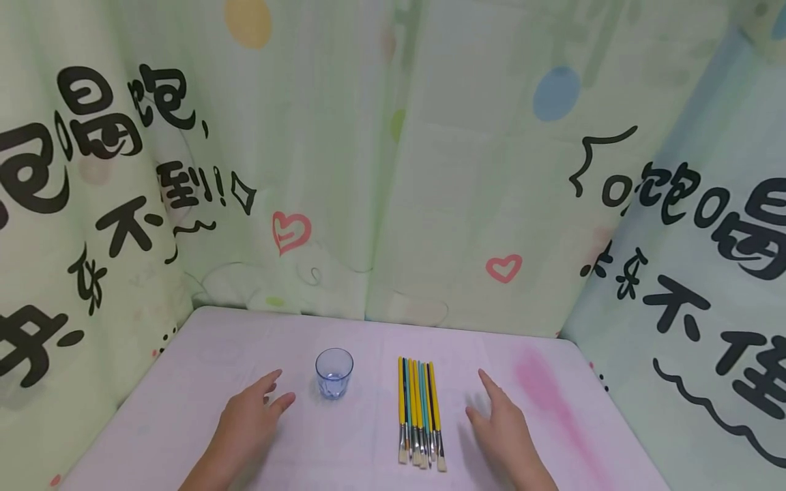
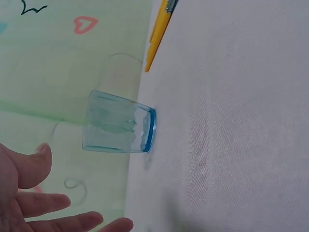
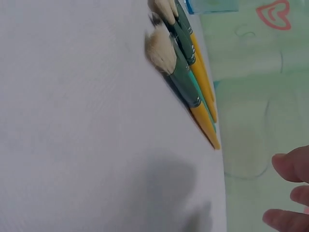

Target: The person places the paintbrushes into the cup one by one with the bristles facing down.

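An empty-looking clear bluish glass [image 1: 334, 375] stands upright on the table, left of centre. To its right lies a row of several paintbrushes [image 1: 419, 409] with yellow, teal and dark handles, side by side, their pale bristles toward the near edge. My left hand [image 1: 248, 416] hovers left of the glass, fingers spread, touching nothing; the left wrist view shows its thumb and fingers apart from the glass [image 2: 118, 123]. Right of the brushes, my right hand [image 1: 503, 426] is held out with relaxed fingers and nothing in it. Only its fingertips [image 3: 289, 166] show in the right wrist view, away from the brushes [image 3: 181, 72].
A pale cloth covers the table [image 1: 258, 334], with a pink streak [image 1: 552, 402] on the right side. Light green curtains [image 1: 331, 157] with black lettering, hearts and coloured dots enclose the back and both sides.
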`<state>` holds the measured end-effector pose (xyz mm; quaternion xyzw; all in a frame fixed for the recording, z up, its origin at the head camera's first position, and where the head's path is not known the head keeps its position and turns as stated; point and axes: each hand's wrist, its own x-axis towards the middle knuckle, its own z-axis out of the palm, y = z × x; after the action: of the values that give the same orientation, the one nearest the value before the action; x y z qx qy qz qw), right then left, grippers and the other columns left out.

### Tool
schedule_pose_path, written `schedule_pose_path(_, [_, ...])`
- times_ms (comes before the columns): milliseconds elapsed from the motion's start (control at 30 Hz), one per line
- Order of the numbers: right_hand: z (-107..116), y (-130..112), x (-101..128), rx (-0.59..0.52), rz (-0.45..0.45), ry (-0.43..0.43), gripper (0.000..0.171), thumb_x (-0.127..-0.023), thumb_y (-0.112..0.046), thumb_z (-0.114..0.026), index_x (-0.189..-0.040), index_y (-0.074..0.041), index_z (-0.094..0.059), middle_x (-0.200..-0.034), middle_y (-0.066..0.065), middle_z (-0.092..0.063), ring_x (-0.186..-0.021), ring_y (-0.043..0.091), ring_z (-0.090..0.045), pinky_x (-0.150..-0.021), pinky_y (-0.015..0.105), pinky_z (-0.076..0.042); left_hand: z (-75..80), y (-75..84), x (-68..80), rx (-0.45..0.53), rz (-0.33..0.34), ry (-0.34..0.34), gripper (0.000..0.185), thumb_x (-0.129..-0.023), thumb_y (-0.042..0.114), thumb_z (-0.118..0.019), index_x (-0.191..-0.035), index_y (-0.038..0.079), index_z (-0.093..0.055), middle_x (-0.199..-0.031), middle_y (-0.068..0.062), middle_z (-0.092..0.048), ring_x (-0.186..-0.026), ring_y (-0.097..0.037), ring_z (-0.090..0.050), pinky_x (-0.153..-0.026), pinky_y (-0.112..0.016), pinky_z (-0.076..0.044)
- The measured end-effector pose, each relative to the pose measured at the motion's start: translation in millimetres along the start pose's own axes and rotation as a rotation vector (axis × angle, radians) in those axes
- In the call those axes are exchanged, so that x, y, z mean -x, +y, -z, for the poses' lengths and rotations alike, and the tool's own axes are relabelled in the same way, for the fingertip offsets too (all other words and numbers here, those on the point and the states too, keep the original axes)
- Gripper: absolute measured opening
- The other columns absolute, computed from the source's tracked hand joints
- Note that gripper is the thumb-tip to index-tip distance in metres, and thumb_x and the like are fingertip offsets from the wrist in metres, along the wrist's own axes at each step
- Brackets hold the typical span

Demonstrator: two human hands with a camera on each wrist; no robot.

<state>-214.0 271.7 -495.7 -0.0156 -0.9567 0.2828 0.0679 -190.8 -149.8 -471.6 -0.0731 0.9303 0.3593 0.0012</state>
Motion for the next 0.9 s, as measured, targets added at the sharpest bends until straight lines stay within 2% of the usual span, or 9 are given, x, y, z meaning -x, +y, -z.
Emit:
schedule_pose_path(133, [-1, -2, -4, -0.114, -0.041, -0.011, 0.074, -0.098, -0.016, -0.075, -0.164, -0.008, -0.042, -0.159, 0.022, -0.055, -0.144, 0.05, -0.054, -0.117, 0.067, -0.048, -1.3, 0.5, -3.6, 0.068, 0.028, 0.005, 0.059, -0.103, 0.029, -0.074, -0.154, 0.005, -0.055, -0.142, -0.026, -0.068, -0.123, -0.043, -0.072, -0.103, -0.059, -0.061])
schedule_pose_path(200, [-2, -3, -7, -0.19, -0.066, -0.025, 0.072, -0.098, -0.014, -0.074, -0.163, -0.007, -0.044, -0.157, 0.022, -0.057, -0.142, 0.049, -0.057, -0.116, 0.065, -0.051, -1.7, -0.9, -5.1, 0.124, 0.029, 0.007, 0.057, -0.103, 0.025, -0.074, -0.153, 0.004, -0.056, -0.141, -0.026, -0.069, -0.115, -0.038, -0.075, -0.092, -0.05, -0.067])
schedule_pose_path(300, [-2, -4, -10, -0.275, -0.093, -0.036, 0.071, -0.099, -0.012, -0.074, -0.162, -0.006, -0.044, -0.154, 0.023, -0.061, -0.137, 0.047, -0.063, -0.112, 0.059, -0.056, -2.3, -3.7, -7.0, 0.218, 0.034, 0.001, 0.055, -0.102, 0.02, -0.075, -0.152, 0.005, -0.058, -0.14, -0.026, -0.069, -0.106, -0.031, -0.078, -0.074, -0.036, -0.068])
schedule_pose_path(367, [-3, -4, -11, -0.32, -0.117, -0.043, 0.072, -0.099, -0.011, -0.074, -0.163, -0.006, -0.043, -0.152, 0.024, -0.062, -0.135, 0.046, -0.065, -0.105, 0.053, -0.062, -2.9, -5.4, -8.6, 0.277, 0.043, -0.008, 0.054, -0.102, 0.018, -0.074, -0.152, 0.005, -0.058, -0.14, -0.027, -0.068, -0.103, -0.028, -0.078, -0.069, -0.032, -0.068])
schedule_pose_path(467, [-5, -4, -13, -0.379, -0.148, -0.051, 0.074, -0.099, -0.009, -0.074, -0.165, -0.007, -0.04, -0.15, 0.026, -0.063, -0.13, 0.043, -0.068, -0.091, 0.042, -0.068, -3.8, -7.1, -11.3, 0.348, 0.052, -0.019, 0.051, -0.102, 0.015, -0.073, -0.151, 0.005, -0.06, -0.139, -0.026, -0.069, -0.103, -0.028, -0.078, -0.068, -0.032, -0.068])
schedule_pose_path(567, [-7, -6, -15, -0.43, -0.178, -0.05, 0.075, -0.098, -0.006, -0.075, -0.164, -0.007, -0.04, -0.145, 0.027, -0.065, -0.122, 0.038, -0.072, -0.08, 0.035, -0.07, -4.0, -7.6, -14.4, 0.419, 0.062, -0.032, 0.049, -0.103, 0.012, -0.072, -0.15, 0.005, -0.061, -0.137, -0.025, -0.07, -0.103, -0.028, -0.078, -0.069, -0.033, -0.069])
schedule_pose_path(767, [-12, -9, -20, -0.496, -0.213, -0.05, 0.072, -0.096, -0.004, -0.076, -0.162, -0.008, -0.045, -0.132, 0.025, -0.072, -0.101, 0.026, -0.078, -0.074, 0.036, -0.07, -4.1, -7.1, -20.9, 0.585, 0.075, -0.07, 0.044, -0.104, 0.006, -0.069, -0.147, 0.0, -0.063, -0.136, -0.027, -0.069, -0.114, -0.034, -0.075, -0.075, -0.038, -0.07])
schedule_pose_path(900, [-13, -12, -23, -0.529, -0.223, -0.064, 0.071, -0.095, -0.002, -0.076, -0.159, -0.007, -0.048, -0.122, 0.024, -0.075, -0.091, 0.024, -0.078, -0.07, 0.036, -0.07, -5.4, -6.9, -27.2, 0.642, 0.092, -0.102, 0.042, -0.105, 0.007, -0.068, -0.146, 0.0, -0.064, -0.138, -0.026, -0.068, -0.118, -0.035, -0.073, -0.078, -0.04, -0.071])
